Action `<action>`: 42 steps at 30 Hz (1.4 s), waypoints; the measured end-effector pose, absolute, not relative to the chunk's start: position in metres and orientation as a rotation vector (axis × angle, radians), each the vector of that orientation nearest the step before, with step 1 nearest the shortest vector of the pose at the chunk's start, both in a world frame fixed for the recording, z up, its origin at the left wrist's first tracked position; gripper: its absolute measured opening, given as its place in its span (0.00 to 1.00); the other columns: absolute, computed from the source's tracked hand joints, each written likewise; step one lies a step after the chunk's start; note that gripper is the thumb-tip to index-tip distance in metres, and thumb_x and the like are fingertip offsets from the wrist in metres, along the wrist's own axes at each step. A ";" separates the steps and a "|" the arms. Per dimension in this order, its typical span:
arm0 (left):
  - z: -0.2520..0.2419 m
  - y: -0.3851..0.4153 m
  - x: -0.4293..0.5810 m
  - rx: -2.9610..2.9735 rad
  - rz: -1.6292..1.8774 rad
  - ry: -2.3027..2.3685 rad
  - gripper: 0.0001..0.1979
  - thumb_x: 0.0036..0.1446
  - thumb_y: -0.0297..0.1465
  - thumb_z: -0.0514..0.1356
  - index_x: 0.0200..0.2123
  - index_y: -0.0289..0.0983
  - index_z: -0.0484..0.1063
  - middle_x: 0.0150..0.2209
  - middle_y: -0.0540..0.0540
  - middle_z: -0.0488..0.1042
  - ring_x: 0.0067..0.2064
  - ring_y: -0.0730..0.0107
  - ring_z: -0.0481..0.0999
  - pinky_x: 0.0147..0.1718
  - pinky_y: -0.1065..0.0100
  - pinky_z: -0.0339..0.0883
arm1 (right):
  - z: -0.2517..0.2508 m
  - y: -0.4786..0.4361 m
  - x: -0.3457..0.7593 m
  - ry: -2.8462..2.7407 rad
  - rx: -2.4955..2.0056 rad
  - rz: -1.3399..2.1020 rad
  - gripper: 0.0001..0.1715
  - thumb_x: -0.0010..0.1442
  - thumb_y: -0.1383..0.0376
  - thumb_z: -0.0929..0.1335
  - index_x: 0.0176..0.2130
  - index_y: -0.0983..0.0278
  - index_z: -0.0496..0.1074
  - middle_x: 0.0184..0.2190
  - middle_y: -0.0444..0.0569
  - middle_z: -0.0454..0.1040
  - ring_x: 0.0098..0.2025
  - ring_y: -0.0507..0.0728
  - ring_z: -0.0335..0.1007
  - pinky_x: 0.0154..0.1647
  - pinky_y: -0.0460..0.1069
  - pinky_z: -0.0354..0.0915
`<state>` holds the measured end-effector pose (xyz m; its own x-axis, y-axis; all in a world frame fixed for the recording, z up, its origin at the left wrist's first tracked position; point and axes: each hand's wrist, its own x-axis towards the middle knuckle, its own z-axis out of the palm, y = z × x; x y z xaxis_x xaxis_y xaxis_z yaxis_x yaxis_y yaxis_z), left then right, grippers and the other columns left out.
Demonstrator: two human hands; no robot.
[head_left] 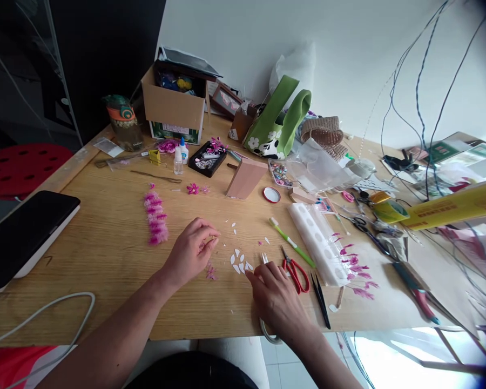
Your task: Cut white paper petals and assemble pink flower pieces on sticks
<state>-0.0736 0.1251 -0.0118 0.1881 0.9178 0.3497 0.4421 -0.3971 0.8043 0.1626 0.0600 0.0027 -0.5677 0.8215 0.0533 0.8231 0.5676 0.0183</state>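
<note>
My left hand point(192, 249) rests on the wooden table point(105, 237), its fingertips pinched together on something tiny that I cannot make out. My right hand point(275, 294) lies flat with its fingers spread, the forefinger touching a cluster of small white petal pieces point(238, 263). A small pink flower bit point(210, 272) lies between the hands. Red-handled scissors point(296, 272) and black tweezers point(321, 299) lie just right of my right hand. A row of fluffy pink pieces point(156, 216) lies left of my left hand.
A green-handled toothbrush point(292, 242), a white mould tray point(318, 241) and pink feather petals point(356, 270) lie to the right. A cardboard box point(174, 105), green bag point(281, 121), glue bottles point(181, 154) and wooden block point(245, 177) stand behind. A black tablet point(22, 232) lies left.
</note>
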 end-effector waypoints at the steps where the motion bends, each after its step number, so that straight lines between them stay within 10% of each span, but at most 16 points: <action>1: -0.011 0.124 -0.072 1.979 1.147 1.254 0.08 0.59 0.25 0.55 0.38 0.38 0.74 0.40 0.44 0.70 0.41 0.66 0.72 0.41 0.64 0.69 | 0.001 0.058 0.162 -2.745 -1.452 -0.052 0.09 0.59 0.74 0.66 0.40 0.64 0.72 0.33 0.49 0.68 0.37 0.59 0.59 0.37 0.52 0.56; 42: -0.011 0.119 -0.066 2.181 1.047 1.216 0.13 0.58 0.20 0.54 0.42 0.37 0.74 0.42 0.42 0.71 0.45 0.62 0.70 0.44 0.60 0.70 | -0.006 0.052 0.161 -2.536 -1.607 0.014 0.15 0.58 0.77 0.64 0.44 0.68 0.74 0.33 0.53 0.70 0.38 0.61 0.60 0.40 0.54 0.62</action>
